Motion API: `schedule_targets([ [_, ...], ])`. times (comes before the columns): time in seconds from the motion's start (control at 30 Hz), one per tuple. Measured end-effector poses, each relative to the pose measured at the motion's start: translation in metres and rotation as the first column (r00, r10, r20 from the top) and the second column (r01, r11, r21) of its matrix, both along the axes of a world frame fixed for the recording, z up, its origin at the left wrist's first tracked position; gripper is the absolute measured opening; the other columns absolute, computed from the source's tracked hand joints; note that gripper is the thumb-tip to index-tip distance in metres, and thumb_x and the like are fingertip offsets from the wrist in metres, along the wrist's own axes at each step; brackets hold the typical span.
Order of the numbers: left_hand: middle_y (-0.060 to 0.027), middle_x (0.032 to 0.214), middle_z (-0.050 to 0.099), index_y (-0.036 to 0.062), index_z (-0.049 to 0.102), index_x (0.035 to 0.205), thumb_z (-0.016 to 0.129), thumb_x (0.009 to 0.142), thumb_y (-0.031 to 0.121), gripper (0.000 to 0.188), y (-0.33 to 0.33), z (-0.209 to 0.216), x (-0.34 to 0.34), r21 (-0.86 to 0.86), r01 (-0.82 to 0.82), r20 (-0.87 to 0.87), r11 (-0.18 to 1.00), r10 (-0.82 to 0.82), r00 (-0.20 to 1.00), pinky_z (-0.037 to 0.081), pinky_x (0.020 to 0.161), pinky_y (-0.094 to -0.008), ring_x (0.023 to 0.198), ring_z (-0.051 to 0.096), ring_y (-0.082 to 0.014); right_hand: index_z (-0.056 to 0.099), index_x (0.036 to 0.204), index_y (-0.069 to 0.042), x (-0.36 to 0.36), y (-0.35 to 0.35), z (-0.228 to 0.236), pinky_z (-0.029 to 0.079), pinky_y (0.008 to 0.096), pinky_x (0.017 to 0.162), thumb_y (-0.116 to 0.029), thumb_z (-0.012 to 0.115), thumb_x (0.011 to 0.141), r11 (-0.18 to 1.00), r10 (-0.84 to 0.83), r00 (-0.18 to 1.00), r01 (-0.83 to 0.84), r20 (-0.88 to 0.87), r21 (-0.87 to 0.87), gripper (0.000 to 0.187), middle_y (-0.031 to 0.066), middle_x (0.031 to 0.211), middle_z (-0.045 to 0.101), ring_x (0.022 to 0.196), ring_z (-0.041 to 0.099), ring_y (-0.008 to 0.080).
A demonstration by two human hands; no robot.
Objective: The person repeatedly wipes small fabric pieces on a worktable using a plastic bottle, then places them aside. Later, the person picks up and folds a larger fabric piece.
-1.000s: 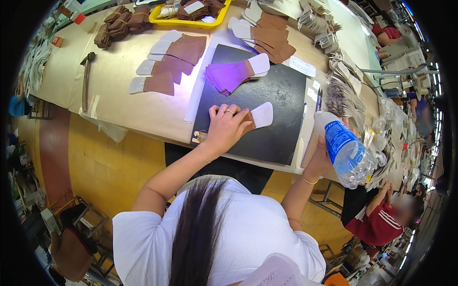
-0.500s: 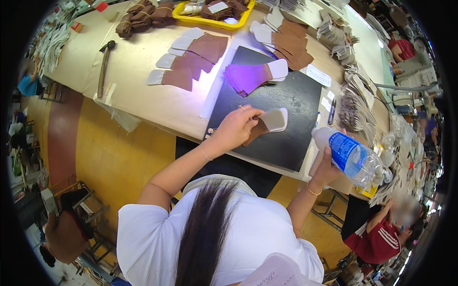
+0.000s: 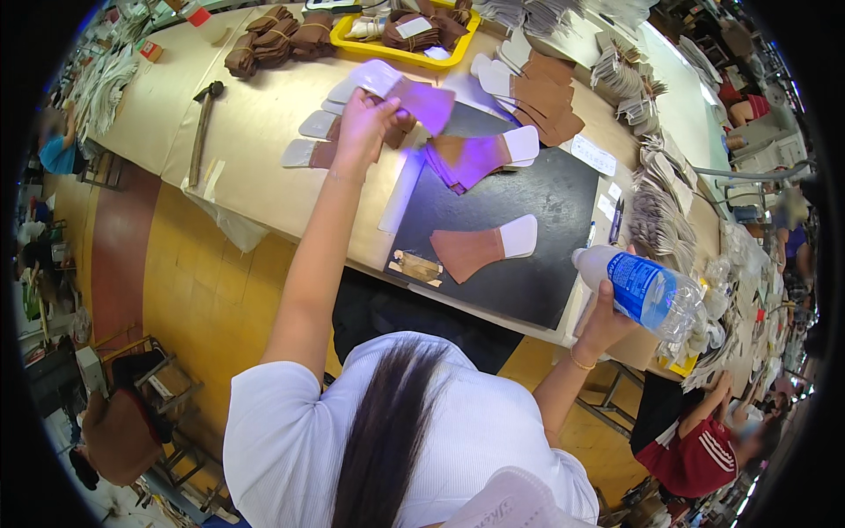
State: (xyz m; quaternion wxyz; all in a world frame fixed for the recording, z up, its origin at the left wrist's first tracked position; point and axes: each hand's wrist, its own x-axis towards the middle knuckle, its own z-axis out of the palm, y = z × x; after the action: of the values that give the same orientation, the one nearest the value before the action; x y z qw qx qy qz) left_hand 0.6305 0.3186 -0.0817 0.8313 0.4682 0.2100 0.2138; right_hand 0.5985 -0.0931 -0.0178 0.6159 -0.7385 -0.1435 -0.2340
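Note:
My left hand (image 3: 363,128) is stretched out over the far part of the table. Its fingers pinch a brown leather piece with a white end (image 3: 426,102), and a purple light falls on it. Beneath that hand lies a fanned row of similar brown-and-white pieces (image 3: 310,126), partly covered. My right hand (image 3: 607,321) is wrapped round a clear plastic bottle with a blue label (image 3: 638,286), held tilted beside the black mat (image 3: 519,286). On the mat one brown-and-white piece (image 3: 471,249) lies flat, with a small fanned stack of them (image 3: 466,160) beyond it.
A hammer (image 3: 203,132) rests at the left. Farther back are banded brown bundles (image 3: 275,42) and a yellow tray (image 3: 352,44). More brown pieces (image 3: 541,92) and grey stacks (image 3: 664,202) line the right side. A pen (image 3: 616,220) lies by the mat. Co-workers sit around.
My left hand has left the piece on the mat and moved far and left, now gripping another piece. The mat piece lies uncovered and flat. My right hand keeps the bottle, almost unmoved.

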Motion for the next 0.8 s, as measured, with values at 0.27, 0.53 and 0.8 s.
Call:
schedule_targets([
  [0.27,-0.0085,0.068,0.055,-0.0019,0.030,0.143,0.070,0.087,0.022,0.073,-0.015,0.009,-0.006,0.706,-0.038,-0.327,0.707,0.373,0.868,0.048,0.059,-0.0362,0.058,0.058,-0.0225,0.038,0.138,0.005,-0.005,0.000,0.006,0.039,0.0432,0.108,-0.017,0.083,0.077,0.995,0.013,0.996,-0.004,-0.091,0.105,0.079,0.0235,0.131,0.056,0.123,0.053,0.0312],
  [0.53,-0.0104,0.097,0.055,0.0058,0.064,0.107,0.072,0.082,0.020,0.030,-0.161,0.005,-0.097,0.938,0.287,-0.249,0.195,-0.199,0.948,0.041,0.081,-0.0392,0.092,0.053,-0.0287,0.053,0.126,-0.001,-0.007,0.057,-0.015,0.050,0.0338,0.093,-0.016,0.085,0.072,0.911,0.279,0.952,-0.303,-0.123,-0.280,0.065,0.0123,0.122,0.064,0.109,0.062,0.0226],
  [0.8,-0.0039,0.094,0.054,0.0149,0.068,0.110,0.070,0.083,0.028,0.030,-0.168,-0.009,-0.097,0.970,0.244,-0.239,0.011,-0.151,0.959,0.036,0.079,-0.0378,0.090,0.049,-0.0244,0.070,0.099,-0.002,0.025,0.034,-0.017,0.056,0.0317,0.069,-0.013,0.082,0.071,0.902,-0.025,0.997,-0.006,-0.066,-0.432,0.032,0.0126,0.085,0.073,0.077,0.072,0.0232],
])
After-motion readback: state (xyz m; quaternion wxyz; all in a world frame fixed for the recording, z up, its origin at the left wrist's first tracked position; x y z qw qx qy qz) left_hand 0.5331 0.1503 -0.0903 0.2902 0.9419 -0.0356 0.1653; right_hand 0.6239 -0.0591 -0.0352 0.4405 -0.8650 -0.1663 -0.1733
